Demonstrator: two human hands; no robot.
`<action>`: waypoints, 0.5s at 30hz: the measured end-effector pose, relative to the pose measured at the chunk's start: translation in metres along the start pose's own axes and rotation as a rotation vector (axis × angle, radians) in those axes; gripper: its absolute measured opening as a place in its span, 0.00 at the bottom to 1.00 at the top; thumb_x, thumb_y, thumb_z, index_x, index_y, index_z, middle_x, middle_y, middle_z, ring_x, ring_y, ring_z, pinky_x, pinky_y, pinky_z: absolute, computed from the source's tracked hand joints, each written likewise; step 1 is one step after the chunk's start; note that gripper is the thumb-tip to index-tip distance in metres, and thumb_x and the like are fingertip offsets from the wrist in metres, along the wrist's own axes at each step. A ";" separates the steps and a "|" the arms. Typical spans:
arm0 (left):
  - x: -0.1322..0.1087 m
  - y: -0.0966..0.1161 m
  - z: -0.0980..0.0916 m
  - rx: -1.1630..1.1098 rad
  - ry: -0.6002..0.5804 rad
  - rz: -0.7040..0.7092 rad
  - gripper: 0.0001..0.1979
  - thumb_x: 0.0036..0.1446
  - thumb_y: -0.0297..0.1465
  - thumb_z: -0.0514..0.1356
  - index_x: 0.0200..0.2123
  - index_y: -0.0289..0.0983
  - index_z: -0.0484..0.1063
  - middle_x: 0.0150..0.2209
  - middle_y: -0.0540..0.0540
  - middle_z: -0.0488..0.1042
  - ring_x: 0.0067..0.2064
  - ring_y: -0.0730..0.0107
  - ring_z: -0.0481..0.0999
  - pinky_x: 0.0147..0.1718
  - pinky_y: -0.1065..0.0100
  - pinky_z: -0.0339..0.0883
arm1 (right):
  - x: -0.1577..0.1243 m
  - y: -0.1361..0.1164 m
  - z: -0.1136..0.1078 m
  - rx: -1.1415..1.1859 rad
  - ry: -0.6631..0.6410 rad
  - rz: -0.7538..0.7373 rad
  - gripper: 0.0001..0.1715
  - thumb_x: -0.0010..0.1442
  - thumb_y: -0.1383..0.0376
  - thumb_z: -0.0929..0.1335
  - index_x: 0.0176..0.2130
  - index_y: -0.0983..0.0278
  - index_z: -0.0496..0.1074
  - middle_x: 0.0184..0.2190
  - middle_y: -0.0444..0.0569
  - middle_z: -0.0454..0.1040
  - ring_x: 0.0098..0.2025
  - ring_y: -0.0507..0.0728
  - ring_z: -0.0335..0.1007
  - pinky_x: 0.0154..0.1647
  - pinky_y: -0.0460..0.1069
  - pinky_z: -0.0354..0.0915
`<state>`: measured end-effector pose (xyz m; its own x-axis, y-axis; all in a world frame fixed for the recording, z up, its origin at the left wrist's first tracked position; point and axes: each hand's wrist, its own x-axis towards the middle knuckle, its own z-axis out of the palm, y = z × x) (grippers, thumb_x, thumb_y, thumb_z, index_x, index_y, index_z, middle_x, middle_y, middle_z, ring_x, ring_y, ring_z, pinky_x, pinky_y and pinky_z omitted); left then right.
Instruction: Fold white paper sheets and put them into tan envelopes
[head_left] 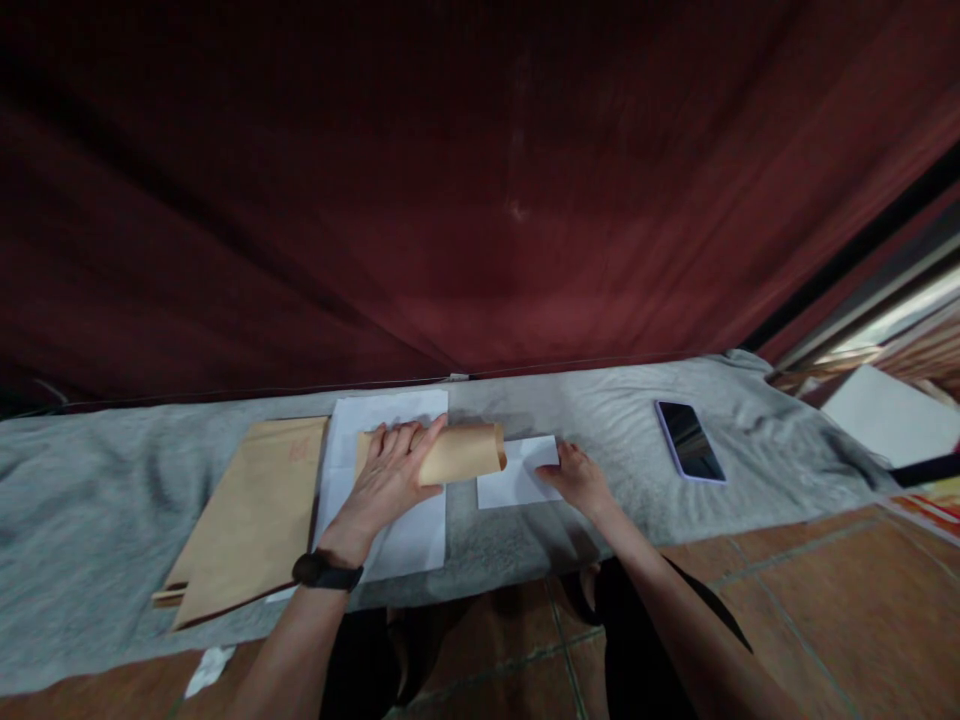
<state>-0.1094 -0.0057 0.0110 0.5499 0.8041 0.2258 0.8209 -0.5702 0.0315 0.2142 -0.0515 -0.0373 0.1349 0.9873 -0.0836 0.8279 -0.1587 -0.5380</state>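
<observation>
My left hand [394,470] lies across a small brown paper envelope [469,452], fingers over its top and thumb at its lower edge. The envelope's right end gapes open toward a folded white sheet of paper [517,475]. At that sheet's right edge, my right hand [579,478] pinches it between thumb and fingers. The sheet's left end is close to the envelope's mouth; whether they touch I cannot tell. Beneath the envelope and my left hand are flat white sheets [412,545].
A stack of larger brown envelopes [259,510] lies at the left on the grey cloth [600,410]. To the right is a phone [690,442] in a purple case. A dark red curtain [480,200] hangs behind. A white scrap [210,668] is by the front edge.
</observation>
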 end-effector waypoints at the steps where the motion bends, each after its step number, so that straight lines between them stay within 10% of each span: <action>1: 0.000 -0.001 0.001 -0.006 -0.004 -0.002 0.55 0.50 0.35 0.69 0.73 0.45 0.40 0.57 0.38 0.67 0.60 0.47 0.66 0.66 0.41 0.47 | 0.001 0.002 -0.001 0.031 0.006 -0.012 0.08 0.57 0.60 0.71 0.35 0.61 0.70 0.37 0.54 0.75 0.45 0.63 0.73 0.45 0.52 0.63; 7: -0.003 -0.004 0.007 -0.059 -0.003 -0.042 0.55 0.50 0.36 0.69 0.73 0.46 0.40 0.58 0.39 0.67 0.60 0.47 0.67 0.66 0.40 0.46 | 0.015 0.021 -0.023 0.312 0.229 0.005 0.13 0.58 0.57 0.67 0.27 0.57 0.59 0.23 0.42 0.63 0.28 0.57 0.62 0.32 0.51 0.56; 15: -0.003 -0.002 0.014 -0.090 -0.061 -0.119 0.56 0.49 0.37 0.69 0.73 0.45 0.39 0.58 0.38 0.67 0.61 0.46 0.67 0.65 0.39 0.46 | 0.018 0.015 -0.041 0.869 0.393 -0.071 0.19 0.57 0.48 0.68 0.37 0.58 0.63 0.29 0.42 0.70 0.32 0.55 0.65 0.34 0.49 0.63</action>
<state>-0.1100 -0.0045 -0.0037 0.4601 0.8742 0.1554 0.8652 -0.4807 0.1424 0.2513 -0.0364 -0.0127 0.4040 0.8976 0.1763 0.1693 0.1160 -0.9787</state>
